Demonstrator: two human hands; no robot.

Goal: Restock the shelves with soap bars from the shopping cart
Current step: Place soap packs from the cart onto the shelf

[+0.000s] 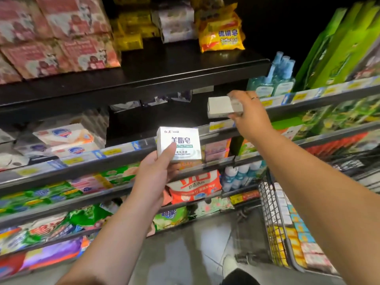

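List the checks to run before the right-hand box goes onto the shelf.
1. Right hand grips the plain white box: ok.
2. Left hand holds the labelled soap box, print facing the camera: ok.
3. Dark shelf gap left of the plain white box has room: ok.
4. Plain white box's front faces outward: cannot tell, blurred.
5. Price tag matches this soap: cannot tell, blurred.
6. Shopping cart holds more stock: ok.
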